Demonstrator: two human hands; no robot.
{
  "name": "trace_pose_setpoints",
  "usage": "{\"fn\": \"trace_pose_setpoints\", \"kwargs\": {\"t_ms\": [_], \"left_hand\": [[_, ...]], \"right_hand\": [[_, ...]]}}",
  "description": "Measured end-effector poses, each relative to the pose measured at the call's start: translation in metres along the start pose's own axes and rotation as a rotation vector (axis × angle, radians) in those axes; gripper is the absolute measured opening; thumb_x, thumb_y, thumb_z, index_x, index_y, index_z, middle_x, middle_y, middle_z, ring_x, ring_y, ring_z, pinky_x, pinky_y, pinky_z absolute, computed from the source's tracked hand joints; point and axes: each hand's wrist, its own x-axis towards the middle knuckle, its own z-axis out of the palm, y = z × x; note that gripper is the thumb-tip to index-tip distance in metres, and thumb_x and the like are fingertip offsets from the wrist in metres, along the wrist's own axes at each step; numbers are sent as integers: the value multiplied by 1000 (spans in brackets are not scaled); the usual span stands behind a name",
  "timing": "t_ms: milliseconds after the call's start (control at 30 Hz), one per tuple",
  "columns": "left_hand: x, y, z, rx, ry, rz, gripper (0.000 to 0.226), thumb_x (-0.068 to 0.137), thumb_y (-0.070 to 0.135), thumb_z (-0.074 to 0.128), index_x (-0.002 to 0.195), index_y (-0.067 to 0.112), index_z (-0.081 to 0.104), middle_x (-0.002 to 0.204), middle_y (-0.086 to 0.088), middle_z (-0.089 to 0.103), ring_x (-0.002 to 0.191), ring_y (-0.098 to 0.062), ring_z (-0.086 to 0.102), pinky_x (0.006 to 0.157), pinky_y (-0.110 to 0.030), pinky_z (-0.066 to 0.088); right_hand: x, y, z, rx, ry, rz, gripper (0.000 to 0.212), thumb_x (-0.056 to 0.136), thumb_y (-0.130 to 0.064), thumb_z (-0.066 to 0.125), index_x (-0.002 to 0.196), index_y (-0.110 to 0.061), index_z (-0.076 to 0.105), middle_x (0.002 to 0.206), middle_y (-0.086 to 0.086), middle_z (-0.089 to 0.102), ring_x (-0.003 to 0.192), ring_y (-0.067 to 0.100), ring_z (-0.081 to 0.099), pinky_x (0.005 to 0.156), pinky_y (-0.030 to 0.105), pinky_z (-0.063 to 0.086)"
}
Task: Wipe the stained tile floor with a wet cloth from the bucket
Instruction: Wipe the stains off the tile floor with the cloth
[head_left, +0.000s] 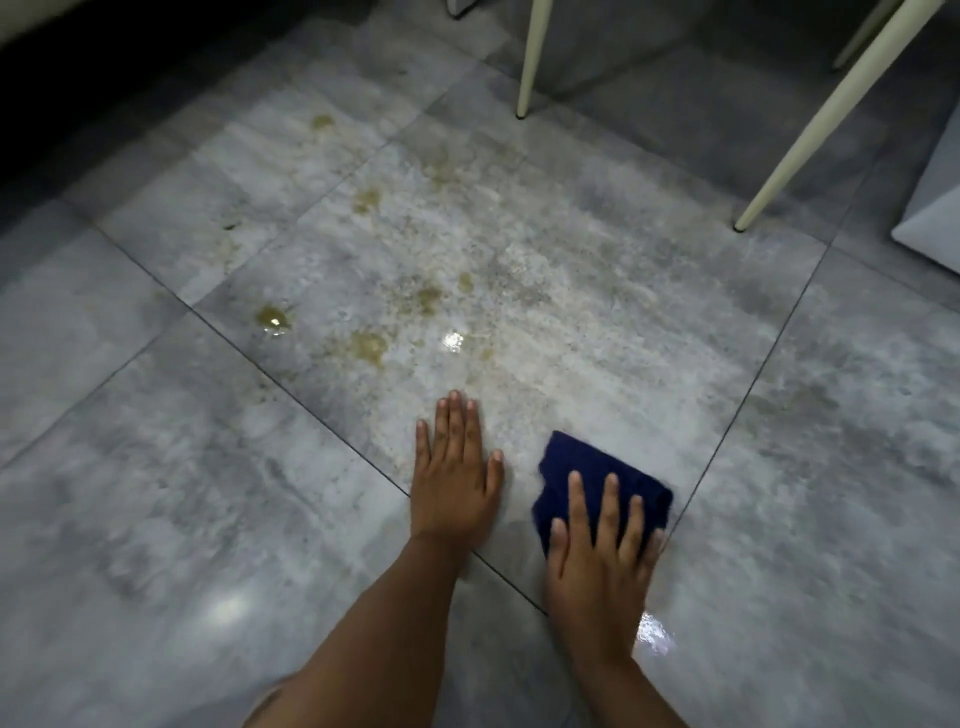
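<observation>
Dim, soft blur, floor glare, dark corners

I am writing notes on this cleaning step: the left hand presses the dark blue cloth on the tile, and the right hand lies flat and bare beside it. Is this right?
No, the hands are swapped. In the head view, the right hand presses the dark blue cloth on the tile, and the left hand lies flat and bare beside it.

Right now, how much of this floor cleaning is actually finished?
Little looks done. The right hand presses a dark blue cloth flat on the tile floor, with a wet sheen beside it; the left hand rests bare on the tile. Ahead, the yellowish-brown stains remain, from the puddle on the left towards the white chair legs. Those are left. No bucket is in view.
</observation>
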Motion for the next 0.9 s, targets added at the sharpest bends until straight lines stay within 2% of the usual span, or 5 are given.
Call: {"fn": "trace_pose_setpoints", "kwargs": {"t_ms": [100,267,533,733,900], "left_hand": [[1,-13,-9,12,18,-26,66,97,44,9,151,10,-6,159,-8,-11,146,-17,-18,118,-38,-12],[-4,-67,-27,26,96,-219,67,96,47,4,152,13,-8,159,-5,-15,144,-15,-23,116,-35,-18],[-11,-117,-36,15,139,-414,65,97,49,5,152,15,-8,159,-3,-15,144,-12,-22,117,-34,-15],[-17,-133,-49,-46,168,-362,62,98,39,9,154,13,7,162,-4,1,145,-7,-11,116,-27,-15],[-25,-164,-50,17,200,-461,61,99,40,7,153,12,3,161,-5,-3,146,-13,-11,117,-33,-14]], "right_hand": [[33,7,-4,-61,-59,-214,55,98,-50,15,149,-33,24,156,5,29,144,32,21,116,54,14],[23,-6,2,32,74,72,54,97,-44,26,148,-28,33,151,14,36,139,40,29,112,59,17],[35,-80,16,-11,-46,-461,50,98,-45,25,146,-33,36,154,6,33,141,34,29,113,54,15],[15,-89,17,71,12,-216,52,95,-43,32,146,-31,35,153,9,35,141,37,28,113,58,16],[-14,-133,36,32,-103,-641,52,97,-43,32,148,-33,32,155,7,30,142,35,28,112,58,15]]}}
